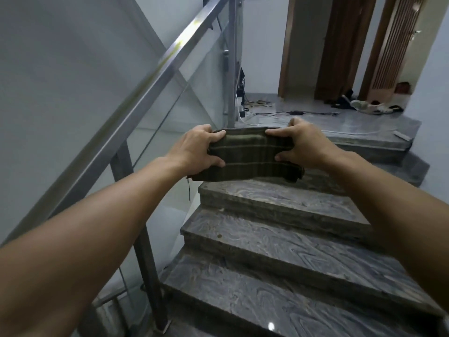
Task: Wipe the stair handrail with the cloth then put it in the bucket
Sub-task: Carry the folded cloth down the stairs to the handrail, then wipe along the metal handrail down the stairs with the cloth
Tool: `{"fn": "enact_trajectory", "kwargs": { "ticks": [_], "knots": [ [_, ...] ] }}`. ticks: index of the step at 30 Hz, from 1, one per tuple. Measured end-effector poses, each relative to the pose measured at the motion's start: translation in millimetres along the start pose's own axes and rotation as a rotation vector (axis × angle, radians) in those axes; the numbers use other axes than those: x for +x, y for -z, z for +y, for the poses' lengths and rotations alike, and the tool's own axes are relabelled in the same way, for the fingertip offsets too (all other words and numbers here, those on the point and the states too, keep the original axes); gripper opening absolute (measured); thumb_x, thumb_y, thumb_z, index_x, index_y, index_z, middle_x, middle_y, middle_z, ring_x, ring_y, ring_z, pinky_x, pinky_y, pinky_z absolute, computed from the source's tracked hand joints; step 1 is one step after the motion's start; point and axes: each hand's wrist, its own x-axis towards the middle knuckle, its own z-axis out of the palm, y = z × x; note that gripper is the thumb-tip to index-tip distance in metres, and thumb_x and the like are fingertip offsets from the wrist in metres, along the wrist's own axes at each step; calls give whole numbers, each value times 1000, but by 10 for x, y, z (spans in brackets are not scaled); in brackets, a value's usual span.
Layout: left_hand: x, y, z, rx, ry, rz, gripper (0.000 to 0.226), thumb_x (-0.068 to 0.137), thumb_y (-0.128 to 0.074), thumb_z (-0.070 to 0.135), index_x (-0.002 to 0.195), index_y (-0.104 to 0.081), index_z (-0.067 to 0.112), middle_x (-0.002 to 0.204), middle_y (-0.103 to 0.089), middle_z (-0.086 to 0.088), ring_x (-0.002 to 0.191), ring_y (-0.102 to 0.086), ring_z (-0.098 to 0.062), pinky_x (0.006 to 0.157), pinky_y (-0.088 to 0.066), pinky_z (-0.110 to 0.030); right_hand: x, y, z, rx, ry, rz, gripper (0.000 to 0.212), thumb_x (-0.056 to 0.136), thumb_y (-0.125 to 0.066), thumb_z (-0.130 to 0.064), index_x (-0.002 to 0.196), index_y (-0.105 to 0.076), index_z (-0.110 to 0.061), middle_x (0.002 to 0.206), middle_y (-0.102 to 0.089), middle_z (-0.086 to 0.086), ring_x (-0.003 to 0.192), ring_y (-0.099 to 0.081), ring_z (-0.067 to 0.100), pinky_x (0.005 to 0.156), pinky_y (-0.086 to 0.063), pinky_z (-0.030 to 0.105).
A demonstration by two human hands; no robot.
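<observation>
A folded dark green cloth (252, 156) with pale stripes is stretched between both hands in front of me, above the steps. My left hand (196, 148) grips its left edge and my right hand (307, 144) grips its right edge. The metal stair handrail (145, 86) slopes up from lower left to upper right, to the left of the cloth and apart from it. No bucket is in view.
Grey marble steps (279, 242) climb to a landing (340, 122). A glass panel (189, 93) and steel posts (231, 69) stand under the rail. Cables, shoes (364, 105) and wooden doors (340, 45) lie beyond the landing. A white wall is on the left.
</observation>
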Motion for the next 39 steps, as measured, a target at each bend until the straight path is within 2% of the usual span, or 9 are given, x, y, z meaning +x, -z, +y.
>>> {"fn": "enact_trajectory", "kwargs": {
  "ticks": [12, 20, 26, 29, 32, 36, 39],
  "knots": [
    [2011, 619, -991, 29, 40, 101, 72, 78, -74, 36, 140, -43, 19, 97, -45, 5, 91, -44, -13, 82, -40, -25, 2523, 381, 194, -32, 113, 53, 60, 75, -78, -23, 129, -55, -35, 96, -43, 0, 90, -48, 22, 84, -48, 39],
    [3238, 1089, -1537, 56, 130, 144, 77, 73, -76, 45, 139, -46, 21, 102, -51, 3, 107, -53, -21, 93, -46, -35, 4054, 711, 223, -77, 187, 83, 57, 78, -76, -23, 131, -55, -31, 96, -46, 0, 90, -50, 21, 83, -49, 37],
    [4172, 1245, -1909, 106, 206, 157, 77, 71, -77, 46, 138, -47, 22, 93, -43, 5, 99, -53, -22, 87, -44, -33, 5206, 874, 406, -123, 241, 77, 55, 78, -76, -26, 129, -57, -33, 97, -48, 4, 91, -50, 25, 85, -49, 44],
    [4698, 1267, -2089, 120, 242, 183, 74, 71, -78, 45, 135, -51, 18, 93, -47, 2, 90, -48, -19, 84, -45, -34, 5850, 956, 537, -159, 296, 104, 49, 79, -75, -25, 125, -60, -31, 97, -47, 5, 89, -49, 25, 84, -49, 44],
    [5140, 1251, -2244, 123, 306, 183, 72, 71, -77, 47, 132, -54, 17, 96, -51, -2, 93, -52, -22, 86, -48, -38, 6485, 1002, 657, -263, 350, 122, 49, 80, -73, -27, 126, -58, -36, 95, -44, 3, 87, -43, 21, 80, -42, 39],
    [5611, 1229, -2419, 124, 396, 175, 73, 71, -75, 51, 131, -54, 15, 97, -50, -4, 99, -54, -25, 88, -48, -41, 7241, 993, 737, -411, 403, 113, 43, 81, -68, -27, 121, -60, -41, 99, -42, 2, 100, -44, 25, 82, -35, 40],
    [5890, 1217, -2513, 143, 462, 148, 71, 71, -73, 55, 123, -57, 9, 99, -51, -6, 100, -54, -27, 87, -48, -40, 7678, 931, 767, -484, 410, 113, 48, 83, -61, -21, 126, -56, -42, 108, -46, 7, 107, -43, 28, 86, -35, 43]
  ]
}}
